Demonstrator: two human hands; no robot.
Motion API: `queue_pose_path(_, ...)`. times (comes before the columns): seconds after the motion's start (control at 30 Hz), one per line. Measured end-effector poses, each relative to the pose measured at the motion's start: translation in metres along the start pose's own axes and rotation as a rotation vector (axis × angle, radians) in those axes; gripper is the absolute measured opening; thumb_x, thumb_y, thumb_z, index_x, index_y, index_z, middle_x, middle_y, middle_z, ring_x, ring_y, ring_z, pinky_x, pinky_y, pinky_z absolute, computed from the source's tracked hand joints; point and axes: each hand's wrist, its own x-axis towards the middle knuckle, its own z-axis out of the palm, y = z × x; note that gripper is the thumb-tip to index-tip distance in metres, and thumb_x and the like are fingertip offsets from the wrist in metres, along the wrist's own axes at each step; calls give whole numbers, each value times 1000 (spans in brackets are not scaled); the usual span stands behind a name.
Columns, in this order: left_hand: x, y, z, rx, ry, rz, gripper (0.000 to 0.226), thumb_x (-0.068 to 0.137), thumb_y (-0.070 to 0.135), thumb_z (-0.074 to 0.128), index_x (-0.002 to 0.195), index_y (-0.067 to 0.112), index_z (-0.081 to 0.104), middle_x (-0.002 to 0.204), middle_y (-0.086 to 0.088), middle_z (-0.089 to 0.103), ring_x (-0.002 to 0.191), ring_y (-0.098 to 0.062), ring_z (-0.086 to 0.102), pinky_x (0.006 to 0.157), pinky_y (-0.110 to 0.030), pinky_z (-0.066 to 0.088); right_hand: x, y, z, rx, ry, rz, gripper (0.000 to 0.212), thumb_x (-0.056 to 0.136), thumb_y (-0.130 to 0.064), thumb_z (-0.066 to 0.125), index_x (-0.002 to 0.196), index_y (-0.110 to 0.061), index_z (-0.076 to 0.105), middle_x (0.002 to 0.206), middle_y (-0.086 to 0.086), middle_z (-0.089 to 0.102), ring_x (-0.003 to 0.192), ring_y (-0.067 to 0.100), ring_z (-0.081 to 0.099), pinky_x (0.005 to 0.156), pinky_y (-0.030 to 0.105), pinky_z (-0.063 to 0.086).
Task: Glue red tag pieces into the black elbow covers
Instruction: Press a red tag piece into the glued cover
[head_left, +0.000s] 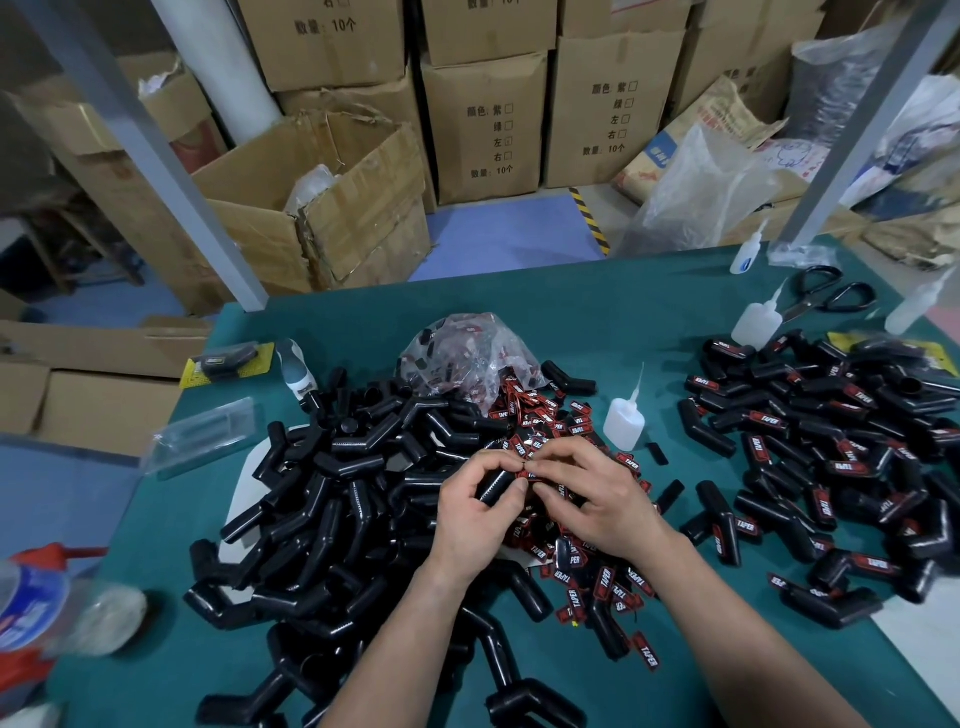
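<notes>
Though piles (332, 493) crowd the tabletop (519, 296), its far edge lies open.
Left hand (475, 514) grips black cover (493, 484); right hand (592, 499) pinches red tag (524, 473).

black-handled scissors (804, 309) lie far right on the green table (623, 322), with cardboard boxes (483, 124) stacked behind it.

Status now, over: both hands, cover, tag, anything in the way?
Left hand grips black cover. Right hand pinches red tag at its end. Glue bottle upright beyond right hand, clear of both.
</notes>
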Motion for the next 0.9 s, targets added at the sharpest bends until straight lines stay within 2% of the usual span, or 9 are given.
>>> queue_pose_path(0.27,0,3,-1,-28,7,17,28,88,17,70,102,42,71,106,8,74,105,-15,70,97,-22,51,0,0,1,38,17,28,25,92,-7,72,116,-2,72,113,8,63,101,16,65,85,28,54)
queue_pose_path(0.4,0,3,-1,-41,20,13,27,87,19,71,101,41,72,106,9,74,105,-13,70,96,-22,51,1,3,-1,65,63,33,20,89,-6,77,108,0,75,110,8,68,101,17,68,85,32,57)
queue_pose_path(0.67,0,1,-3,-63,24,11,26,85,20,72,101,41,72,108,8,75,107,-14,70,98,-22,51,-1,7,1,117,58,47,30,86,-6,81,114,-4,72,109,5,67,100,17,68,86,31,56)
queue_pose_path(0.9,1,-5,-2,27,-49,30,29,91,19,73,114,36,70,116,10,73,113,-17,70,100,-23,50,-3,15,-4,114,41,58,29,88,-8,80,116,-3,71,111,3,67,101,18,68,86,34,57)
